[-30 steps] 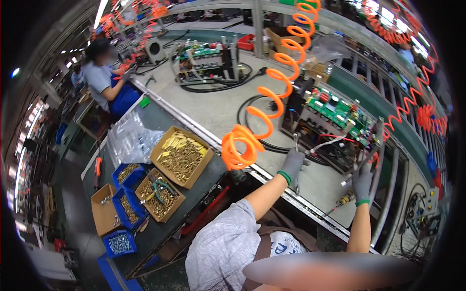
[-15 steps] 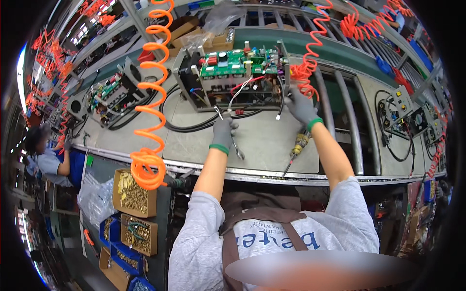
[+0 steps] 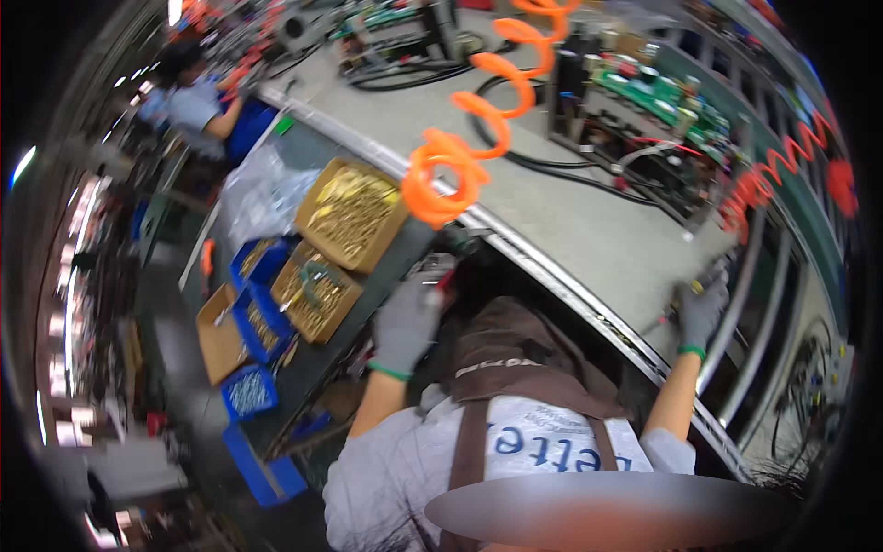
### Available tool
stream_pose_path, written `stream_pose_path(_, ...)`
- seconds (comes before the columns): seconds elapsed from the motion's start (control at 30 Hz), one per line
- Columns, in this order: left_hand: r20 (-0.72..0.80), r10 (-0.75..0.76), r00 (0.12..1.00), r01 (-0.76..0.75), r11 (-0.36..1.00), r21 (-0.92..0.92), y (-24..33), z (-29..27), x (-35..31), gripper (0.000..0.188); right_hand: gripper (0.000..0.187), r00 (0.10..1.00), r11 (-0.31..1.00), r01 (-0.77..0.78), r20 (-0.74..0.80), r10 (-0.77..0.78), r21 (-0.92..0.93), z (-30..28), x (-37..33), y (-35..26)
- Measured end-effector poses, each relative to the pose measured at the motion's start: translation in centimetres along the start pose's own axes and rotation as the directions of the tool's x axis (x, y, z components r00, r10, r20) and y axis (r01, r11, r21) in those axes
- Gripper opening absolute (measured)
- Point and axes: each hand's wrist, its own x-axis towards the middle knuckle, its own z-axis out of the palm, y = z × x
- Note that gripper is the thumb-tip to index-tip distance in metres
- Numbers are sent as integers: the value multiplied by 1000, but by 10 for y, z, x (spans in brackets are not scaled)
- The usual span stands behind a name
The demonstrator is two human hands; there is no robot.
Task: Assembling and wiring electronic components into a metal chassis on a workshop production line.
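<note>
My left hand (image 3: pixel 405 324), in a grey glove with a green cuff, is below the bench's front edge, beside the cartons of small brass parts. Its fingers are smeared by motion; something shiny and red shows at their tips, too blurred to name. On the bench's right part, my right hand (image 3: pixel 704 311), gloved the same way, is closed around a power screwdriver (image 3: pixel 696 287) with yellow on its body. The driver's shaft points left towards the bench edge. Beyond it stands an opened electrical unit (image 3: pixel 644 138) with a green circuit board and loose wires.
A coiled orange hose (image 3: pixel 443 179) hangs over the bench edge. Left of me are a carton of brass parts (image 3: pixel 354 210), a smaller carton (image 3: pixel 317 294), and several blue bins (image 3: pixel 248 391). Metal rollers (image 3: pixel 736 308) lie right. A co-worker (image 3: pixel 198 110) sits far left.
The view has swung left. My left hand has left the bench top for the area beside the cartons; the wrench it held is no longer discernible. My right hand now grips the screwdriver.
</note>
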Motion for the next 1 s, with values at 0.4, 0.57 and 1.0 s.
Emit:
stream_pose_path(0.4,-344,566,749,-446,815,371,-120,49,72,33,88,973,893,81,-231,27,443,13,-7,18)
stream_pose_path(0.57,-380,519,766,-467,855,227,-123,53,78,24,81,985,882,45,-167,39,469,5,11,0)
stream_pose_path(1.0,-315,355,880,-289,927,238,-43,41,59,24,66,967,914,163,124,-223,371,-24,82,5)
